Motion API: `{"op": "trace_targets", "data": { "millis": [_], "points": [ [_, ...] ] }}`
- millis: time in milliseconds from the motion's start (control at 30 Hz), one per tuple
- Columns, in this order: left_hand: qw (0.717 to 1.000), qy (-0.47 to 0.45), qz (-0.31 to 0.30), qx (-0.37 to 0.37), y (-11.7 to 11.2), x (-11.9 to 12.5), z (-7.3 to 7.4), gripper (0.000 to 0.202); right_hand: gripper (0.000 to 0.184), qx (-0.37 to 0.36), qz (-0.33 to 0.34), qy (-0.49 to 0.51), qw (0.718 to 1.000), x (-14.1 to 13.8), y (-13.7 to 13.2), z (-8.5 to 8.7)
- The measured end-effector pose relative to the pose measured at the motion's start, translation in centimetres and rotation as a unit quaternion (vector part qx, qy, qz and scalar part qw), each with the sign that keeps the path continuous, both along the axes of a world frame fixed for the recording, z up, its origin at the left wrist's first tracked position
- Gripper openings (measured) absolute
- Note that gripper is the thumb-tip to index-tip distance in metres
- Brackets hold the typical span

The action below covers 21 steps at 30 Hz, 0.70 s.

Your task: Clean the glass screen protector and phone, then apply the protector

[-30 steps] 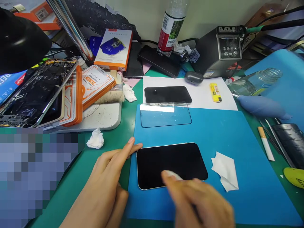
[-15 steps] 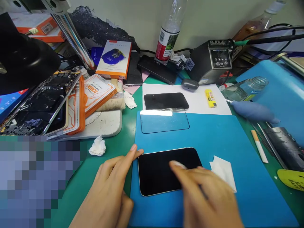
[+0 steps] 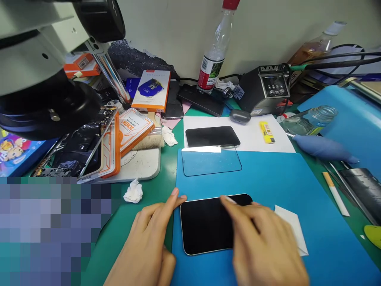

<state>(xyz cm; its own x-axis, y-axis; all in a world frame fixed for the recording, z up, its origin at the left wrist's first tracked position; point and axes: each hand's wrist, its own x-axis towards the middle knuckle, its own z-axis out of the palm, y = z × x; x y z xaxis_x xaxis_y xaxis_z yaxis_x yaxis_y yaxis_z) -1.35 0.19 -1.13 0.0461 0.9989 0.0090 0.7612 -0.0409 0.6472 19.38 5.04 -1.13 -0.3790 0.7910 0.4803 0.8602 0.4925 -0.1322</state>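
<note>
A smartphone (image 3: 206,226) with a dark screen lies flat on the blue mat (image 3: 268,174). My left hand (image 3: 149,234) steadies its left end, with two fingertips at the upper left corner and the thumb bent beside it. Over the phone's right part, my right hand (image 3: 264,242) is closed, its foremost fingertip low on the screen near the top edge. Something white shows at that fingertip; whether it is a nail or a bit of wipe I cannot tell. Partly behind this hand lies a folded white tissue (image 3: 294,226). A clear screen protector (image 3: 212,163) with a dark border rests farther back.
Another dark phone (image 3: 212,136) lies on white paper (image 3: 250,139) beside a yellow lighter (image 3: 267,132). Boxes and an opened device (image 3: 74,151) are stacked at left under a microscope (image 3: 50,107). A bottle (image 3: 212,67) stands behind; a cigarette (image 3: 336,194) lies at right.
The right fingertip has shifted up across the screen towards its top edge. My left hand stays at the phone's left end. The whole view has moved slightly.
</note>
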Motion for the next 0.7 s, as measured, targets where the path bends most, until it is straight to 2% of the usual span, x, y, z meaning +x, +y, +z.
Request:
{"op": "trace_targets", "data": {
  "millis": [67,200,267,433,500,567,633,667,700],
  "points": [
    [1.0,0.005,0.007,-0.007,0.0,0.1,0.0,0.113,0.035,0.01,-0.02,-0.004,1.0,0.5,0.2,0.1],
    [1.0,0.001,0.011,0.013,0.3,-0.4,-0.5,0.118,0.035,0.009,0.023,0.06,0.998,-4.3,-1.0,-0.3],
    [0.999,-0.009,0.021,0.024,0.8,-0.7,-0.8,0.117,0.037,-0.005,0.028,0.086,0.996,-5.3,-1.3,-0.4],
    [0.998,-0.011,0.052,0.034,1.4,-0.8,-0.9,0.097,0.036,0.004,-0.008,0.011,1.0,-0.1,0.1,0.2],
    [0.998,-0.005,0.046,0.032,1.0,-0.6,-0.9,0.096,0.036,0.01,-0.024,-0.002,1.0,0.0,0.3,0.2],
    [0.999,0.008,0.031,0.033,0.5,-0.6,-1.1,0.096,0.035,0.017,-0.038,0.039,0.998,-2.4,-0.2,-0.2],
    [0.999,0.024,0.015,0.045,0.1,-0.7,-1.4,0.092,0.032,0.05,-0.042,0.149,0.987,-5.5,-0.7,-0.7],
    [0.998,0.03,0.01,0.051,0.0,-0.7,-1.5,0.09,0.033,0.073,-0.053,0.205,0.975,-6.5,-0.7,-0.9],
    [0.998,0.034,0.01,0.054,0.0,-0.8,-1.6,0.088,0.033,0.076,-0.052,0.219,0.971,-6.8,-0.7,-1.0]
  ]
}}
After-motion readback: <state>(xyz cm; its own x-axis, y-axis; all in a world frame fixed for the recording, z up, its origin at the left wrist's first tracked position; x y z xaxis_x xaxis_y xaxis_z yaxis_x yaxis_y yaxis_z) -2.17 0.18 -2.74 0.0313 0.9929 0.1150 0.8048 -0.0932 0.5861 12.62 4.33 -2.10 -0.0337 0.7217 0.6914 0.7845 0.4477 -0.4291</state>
